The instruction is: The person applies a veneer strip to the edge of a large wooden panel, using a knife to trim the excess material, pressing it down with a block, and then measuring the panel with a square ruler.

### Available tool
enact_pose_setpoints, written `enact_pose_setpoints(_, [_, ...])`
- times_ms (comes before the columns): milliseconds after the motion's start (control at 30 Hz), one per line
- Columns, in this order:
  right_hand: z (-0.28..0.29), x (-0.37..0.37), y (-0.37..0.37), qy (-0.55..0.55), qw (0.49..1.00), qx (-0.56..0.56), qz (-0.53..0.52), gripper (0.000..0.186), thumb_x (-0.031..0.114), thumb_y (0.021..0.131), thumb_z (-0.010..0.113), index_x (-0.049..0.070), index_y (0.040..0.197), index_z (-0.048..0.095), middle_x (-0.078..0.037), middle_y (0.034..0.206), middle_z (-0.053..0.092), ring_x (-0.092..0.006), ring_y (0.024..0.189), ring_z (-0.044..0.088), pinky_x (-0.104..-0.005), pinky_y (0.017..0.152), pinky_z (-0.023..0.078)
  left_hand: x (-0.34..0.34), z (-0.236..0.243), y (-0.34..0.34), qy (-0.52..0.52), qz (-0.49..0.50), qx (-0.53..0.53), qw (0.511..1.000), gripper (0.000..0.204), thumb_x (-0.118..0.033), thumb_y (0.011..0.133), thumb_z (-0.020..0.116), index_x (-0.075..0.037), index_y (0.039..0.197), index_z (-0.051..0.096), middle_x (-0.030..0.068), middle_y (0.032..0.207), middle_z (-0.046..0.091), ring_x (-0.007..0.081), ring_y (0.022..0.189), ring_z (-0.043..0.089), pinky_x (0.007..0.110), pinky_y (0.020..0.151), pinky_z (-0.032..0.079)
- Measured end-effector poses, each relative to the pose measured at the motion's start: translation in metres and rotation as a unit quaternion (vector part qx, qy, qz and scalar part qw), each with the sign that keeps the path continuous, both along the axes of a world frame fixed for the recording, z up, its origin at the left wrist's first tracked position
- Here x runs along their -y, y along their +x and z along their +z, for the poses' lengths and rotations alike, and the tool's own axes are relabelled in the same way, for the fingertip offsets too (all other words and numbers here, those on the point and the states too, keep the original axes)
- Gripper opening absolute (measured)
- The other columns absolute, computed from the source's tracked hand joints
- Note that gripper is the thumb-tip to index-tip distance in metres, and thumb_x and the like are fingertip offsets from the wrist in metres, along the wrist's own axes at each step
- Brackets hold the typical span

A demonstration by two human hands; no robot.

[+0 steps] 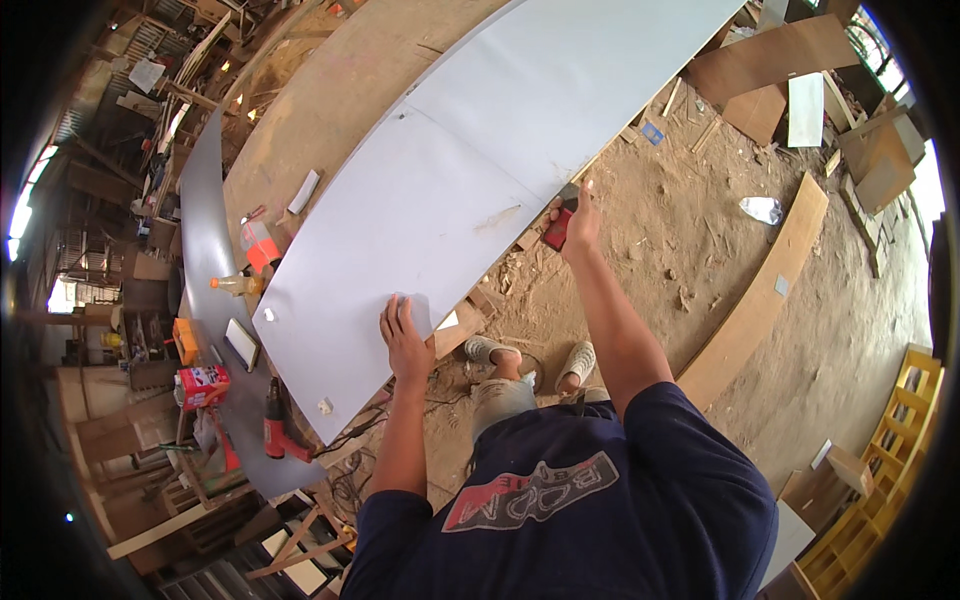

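A long white panel (430, 190) stretches diagonally from near my left side to the far right. My left hand (405, 340) rests on its near part, palm down with the fingers stretched out. At the panel's right edge my right hand (583, 225) grips a small red and black hand tool (558, 229). The tool lies against that edge; its exact kind is hard to tell because my fingers cover part of it. A seam and a brownish smudge mark the panel's surface beyond my left hand.
Left of the panel are a yellowish bottle (236, 285), a red heat gun (283, 440), a red tin (202, 386) and an orange box (185, 341). A curved plywood strip (755, 290) lies on the dirt floor at right. Wood scraps and a yellow rack (880, 470) stand further right.
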State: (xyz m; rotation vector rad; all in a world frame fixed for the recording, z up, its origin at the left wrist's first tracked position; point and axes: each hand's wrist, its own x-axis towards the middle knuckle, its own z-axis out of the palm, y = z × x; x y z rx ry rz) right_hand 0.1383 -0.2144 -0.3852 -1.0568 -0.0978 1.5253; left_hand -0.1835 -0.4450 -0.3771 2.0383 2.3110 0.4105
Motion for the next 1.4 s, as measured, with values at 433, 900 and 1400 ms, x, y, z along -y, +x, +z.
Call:
enact_pose_setpoints(433, [-0.010, 0.035, -0.006, 0.001, 0.998, 0.050, 0.036, 0.082, 0.079, 0.108, 0.046, 0.002, 0.084, 0.063, -0.010, 0.067, 0.062, -0.0267, 0.055, 0.065, -0.0410, 0.052, 0.056, 0.001, 0.000, -0.001, 0.038, -0.024, -0.007, 0.999, 0.098, -0.003, 0.076, 0.091, -0.007, 0.160, 0.040, 0.0211, 0.168, 0.040, 0.0475, 0.156, 0.036, 0.060, 0.132, 0.034])
enact_pose_setpoints(900, [-0.017, 0.104, -0.026, -0.015, 0.991, 0.023, 0.130, 0.079, 0.075, 0.110, 0.045, 0.002, 0.086, 0.064, -0.009, 0.066, 0.060, -0.0268, 0.055, 0.062, -0.0422, 0.054, 0.055, 0.001, -0.001, 0.000, 0.020, -0.014, -0.023, 0.999, 0.100, -0.001, 0.075, 0.091, -0.009, 0.160, 0.040, 0.0200, 0.168, 0.040, 0.0418, 0.157, 0.039, 0.058, 0.134, 0.032])
enact_pose_setpoints(1400, [-0.002, 0.141, -0.015, -0.050, 0.994, 0.000, 0.099, 0.077, 0.076, 0.108, 0.049, 0.004, 0.087, 0.063, -0.009, 0.066, 0.059, -0.0268, 0.052, 0.060, -0.0406, 0.052, 0.053, 0.003, -0.001, 0.001, 0.024, -0.014, -0.022, 0.999, 0.099, -0.001, 0.076, 0.091, -0.009, 0.160, 0.040, 0.0195, 0.169, 0.040, 0.0419, 0.156, 0.039, 0.058, 0.134, 0.033])
